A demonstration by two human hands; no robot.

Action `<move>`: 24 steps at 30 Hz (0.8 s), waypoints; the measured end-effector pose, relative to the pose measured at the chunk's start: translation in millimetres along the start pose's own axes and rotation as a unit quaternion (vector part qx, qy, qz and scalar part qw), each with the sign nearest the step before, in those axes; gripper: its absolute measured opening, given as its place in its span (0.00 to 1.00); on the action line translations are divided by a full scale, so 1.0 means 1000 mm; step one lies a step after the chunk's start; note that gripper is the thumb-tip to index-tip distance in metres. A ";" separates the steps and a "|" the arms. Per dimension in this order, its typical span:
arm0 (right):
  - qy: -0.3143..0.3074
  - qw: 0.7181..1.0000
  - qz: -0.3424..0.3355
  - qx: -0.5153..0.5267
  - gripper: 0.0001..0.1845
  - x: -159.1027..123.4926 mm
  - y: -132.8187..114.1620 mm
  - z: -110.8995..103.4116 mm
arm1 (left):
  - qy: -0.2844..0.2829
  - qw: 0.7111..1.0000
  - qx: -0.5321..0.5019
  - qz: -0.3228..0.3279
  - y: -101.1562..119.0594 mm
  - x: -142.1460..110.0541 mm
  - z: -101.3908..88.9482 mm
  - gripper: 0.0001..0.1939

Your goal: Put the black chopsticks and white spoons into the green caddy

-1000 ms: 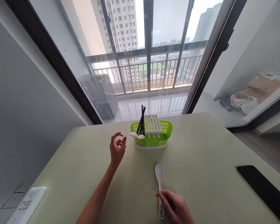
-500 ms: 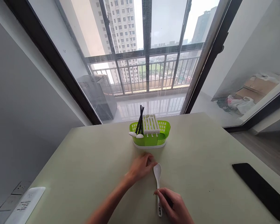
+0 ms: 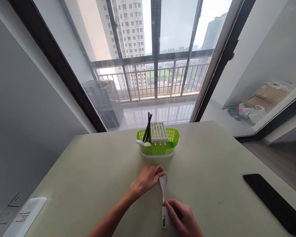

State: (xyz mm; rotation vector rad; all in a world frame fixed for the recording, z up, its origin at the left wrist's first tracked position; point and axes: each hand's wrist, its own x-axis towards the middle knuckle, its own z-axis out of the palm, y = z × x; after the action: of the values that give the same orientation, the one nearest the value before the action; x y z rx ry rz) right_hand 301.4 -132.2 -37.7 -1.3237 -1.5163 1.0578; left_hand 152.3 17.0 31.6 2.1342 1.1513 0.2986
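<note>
A white long-handled spoon [image 3: 163, 184] is in front of me, its bowl pointing away and its handle toward me. My left hand [image 3: 149, 177] has thumb and fingers closed at the far rim of the bowl. The handle is pinched lower down between the thumb and fingers of my right hand [image 3: 181, 215]. Just beyond the hands stands a green cutlery basket [image 3: 159, 150] with a white base. Several black chopsticks [image 3: 147, 130] lean in its left part, and two white spoons [image 3: 143, 143] stick out at its front. A white slotted rack [image 3: 159, 132] fills its middle.
The basket and spoon are on a pale green table [image 3: 101, 171]. A black flat object [image 3: 273, 200] lies at the right edge. At the left edge is a white printed object [image 3: 26, 215]. A glass door and balcony are behind the table.
Both hands and the spoon have shifted slightly left. The left hand's fingers have come over the far rim of the bowl. The right hand keeps its pinch on the handle.
</note>
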 end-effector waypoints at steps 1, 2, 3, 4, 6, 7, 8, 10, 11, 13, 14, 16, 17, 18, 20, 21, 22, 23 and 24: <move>-0.003 1.000 -0.001 0.001 0.28 0.000 -0.001 -0.001 | 0.017 1.000 0.003 0.015 0.006 -0.006 -0.010 0.09; -0.004 1.000 -0.001 0.000 0.28 0.000 -0.001 -0.001 | 0.043 0.998 0.007 0.035 0.013 -0.014 -0.021 0.09; -0.003 1.000 -0.001 -0.003 0.27 0.000 -0.001 -0.002 | 0.075 0.995 0.008 0.059 0.021 -0.022 -0.035 0.10; -0.002 1.000 -0.002 -0.008 0.27 -0.001 0.000 -0.002 | 0.109 0.991 0.009 0.080 0.029 -0.030 -0.050 0.10; 0.002 1.000 -0.006 -0.018 0.26 -0.001 0.002 -0.001 | 0.177 0.977 0.016 0.113 0.043 -0.046 -0.084 0.10; 0.003 1.000 -0.006 -0.021 0.27 -0.001 0.003 -0.001 | 0.221 0.967 0.025 0.124 0.049 -0.053 -0.102 0.10; 0.004 1.000 -0.006 -0.023 0.27 -0.001 0.004 -0.001 | 0.265 0.955 0.033 0.132 0.053 -0.058 -0.119 0.09; 0.011 1.000 -0.008 -0.023 0.27 -0.002 0.004 0.000 | 0.344 0.928 0.047 0.135 0.060 -0.065 -0.150 0.08; 0.015 1.000 -0.007 -0.022 0.27 -0.002 0.004 0.000 | 0.384 0.912 0.058 0.136 0.061 -0.066 -0.164 0.08; 0.018 1.000 -0.003 -0.018 0.27 -0.001 0.003 0.000 | 0.449 0.877 0.085 0.147 0.063 -0.064 -0.186 0.08; 0.015 1.000 0.000 -0.016 0.27 -0.001 0.003 0.000 | 0.474 0.861 0.099 0.156 0.062 -0.062 -0.195 0.08; 0.007 1.000 0.006 -0.015 0.27 -0.001 0.004 0.001 | 0.502 0.837 0.121 0.182 0.061 -0.055 -0.207 0.07; 0.005 1.000 0.008 -0.015 0.27 -0.001 0.005 0.002 | 0.508 0.829 0.126 0.197 0.059 -0.050 -0.211 0.06; 0.003 1.000 0.008 -0.014 0.27 -0.001 0.005 0.002 | 0.510 0.825 0.126 0.211 0.056 -0.045 -0.214 0.06; 0.001 1.000 0.009 -0.015 0.27 0.000 0.007 0.003 | 0.500 0.825 0.119 0.235 0.049 -0.033 -0.216 0.05; -0.001 1.000 0.011 -0.015 0.27 0.001 0.008 0.003 | 0.492 0.828 0.114 0.243 0.044 -0.027 -0.216 0.04; -0.005 1.000 0.014 -0.015 0.27 0.001 0.008 0.003 | 0.482 0.833 0.109 0.249 0.038 -0.020 -0.215 0.04; -0.006 1.000 0.017 -0.016 0.27 0.001 0.008 0.003 | 0.469 0.839 0.103 0.255 0.031 -0.013 -0.213 0.04; -0.007 1.000 0.021 -0.016 0.27 0.001 0.008 0.003 | 0.456 0.845 0.097 0.261 0.025 -0.006 -0.210 0.04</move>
State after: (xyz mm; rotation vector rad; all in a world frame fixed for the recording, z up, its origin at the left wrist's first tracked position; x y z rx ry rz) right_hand 301.0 -130.4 -46.4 -1.3782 -1.5278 1.0735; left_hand 61.3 99.6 204.0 2.5181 1.0421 1.6494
